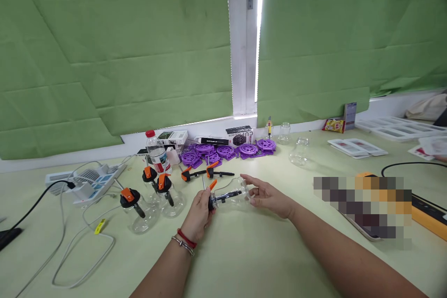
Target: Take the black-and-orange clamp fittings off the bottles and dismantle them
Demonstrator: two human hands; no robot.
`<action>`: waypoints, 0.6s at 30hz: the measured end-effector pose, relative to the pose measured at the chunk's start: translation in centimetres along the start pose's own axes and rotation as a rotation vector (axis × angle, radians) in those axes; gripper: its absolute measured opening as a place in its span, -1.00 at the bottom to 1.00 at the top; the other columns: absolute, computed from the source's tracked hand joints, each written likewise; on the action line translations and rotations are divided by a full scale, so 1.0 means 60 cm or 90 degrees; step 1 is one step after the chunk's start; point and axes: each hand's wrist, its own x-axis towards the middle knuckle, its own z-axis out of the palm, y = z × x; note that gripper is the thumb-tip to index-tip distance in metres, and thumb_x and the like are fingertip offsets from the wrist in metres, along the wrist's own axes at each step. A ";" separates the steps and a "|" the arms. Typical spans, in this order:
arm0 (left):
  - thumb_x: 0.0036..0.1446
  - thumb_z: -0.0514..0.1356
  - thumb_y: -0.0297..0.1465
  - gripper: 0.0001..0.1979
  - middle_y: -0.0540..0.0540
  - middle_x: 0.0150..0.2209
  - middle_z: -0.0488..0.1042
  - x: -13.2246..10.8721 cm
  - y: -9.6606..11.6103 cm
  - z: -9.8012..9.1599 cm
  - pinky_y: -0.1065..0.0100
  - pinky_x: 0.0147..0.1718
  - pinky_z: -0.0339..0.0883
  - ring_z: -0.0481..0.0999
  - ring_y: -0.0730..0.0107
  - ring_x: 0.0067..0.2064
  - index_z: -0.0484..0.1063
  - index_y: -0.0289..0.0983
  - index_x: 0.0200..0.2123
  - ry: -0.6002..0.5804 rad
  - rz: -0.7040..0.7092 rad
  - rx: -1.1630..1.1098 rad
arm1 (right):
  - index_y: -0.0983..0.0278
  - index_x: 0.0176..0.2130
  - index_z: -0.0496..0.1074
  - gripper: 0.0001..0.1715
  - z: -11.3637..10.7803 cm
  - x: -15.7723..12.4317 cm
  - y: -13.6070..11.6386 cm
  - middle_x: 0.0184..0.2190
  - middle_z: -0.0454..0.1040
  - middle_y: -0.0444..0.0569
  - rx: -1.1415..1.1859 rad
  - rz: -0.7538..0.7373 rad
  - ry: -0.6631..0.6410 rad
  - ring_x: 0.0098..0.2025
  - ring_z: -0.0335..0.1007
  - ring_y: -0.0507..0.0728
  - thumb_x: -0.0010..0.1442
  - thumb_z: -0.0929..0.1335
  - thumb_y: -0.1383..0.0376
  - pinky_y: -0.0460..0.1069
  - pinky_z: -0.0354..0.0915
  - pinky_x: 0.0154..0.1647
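Frame centre: left hand (199, 212) closed on orange-black clamp (215, 197) fixed to clear glass jar (234, 192); right hand (267, 195) grips jar's far end, above worktop (244, 260).

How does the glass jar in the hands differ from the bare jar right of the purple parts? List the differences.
The held jar lies sideways between the left hand and right hand; the bare jar stands upright on the table, untouched. The held jar carries a black-and-orange clamp; the bare jar has none. Both are clear glass.
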 end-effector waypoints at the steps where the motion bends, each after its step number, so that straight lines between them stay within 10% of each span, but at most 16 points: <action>1: 0.08 -0.08 0.09 -0.49 0.11 -0.61 0.21 0.000 -0.001 0.000 0.48 -0.72 -0.20 0.03 0.58 -0.69 0.26 -0.23 -0.22 -0.004 0.007 -0.001 | 0.07 0.19 0.11 -0.16 -0.001 0.000 0.002 0.02 0.21 0.02 0.010 0.010 0.007 -0.25 0.34 0.01 -0.01 0.46 0.13 -0.05 0.30 -0.28; 10: 0.08 -0.08 0.09 -0.49 0.12 -0.63 0.20 -0.003 -0.002 0.007 0.49 -0.72 -0.23 0.01 0.60 -0.71 0.24 -0.23 -0.23 -0.026 0.024 0.007 | 0.30 -0.15 0.24 -0.40 0.015 0.009 0.016 -0.57 0.35 -0.17 -0.011 0.113 0.046 -0.64 0.26 -0.03 0.12 0.22 -0.16 -0.14 0.11 -0.69; 14: 0.08 -0.06 0.07 -0.53 0.11 -0.64 0.20 -0.003 0.002 0.007 0.48 -0.73 -0.24 -0.01 0.59 -0.72 0.24 -0.22 -0.28 -0.006 0.009 -0.007 | 0.27 0.03 0.24 -0.36 0.016 0.008 0.008 -0.26 0.42 0.01 -0.036 0.062 0.082 -0.48 0.33 -0.02 0.16 0.22 -0.11 -0.07 0.31 -0.49; 18: 0.08 -0.08 0.08 -0.52 0.11 -0.65 0.20 0.001 0.002 0.003 0.47 -0.72 -0.25 -0.03 0.59 -0.73 0.25 -0.22 -0.29 -0.010 -0.006 -0.001 | 0.04 0.26 -0.04 -0.09 0.009 0.002 0.002 0.21 0.04 0.08 -0.016 -0.005 0.004 -0.12 0.31 0.06 0.05 0.41 0.07 -0.02 0.35 -0.22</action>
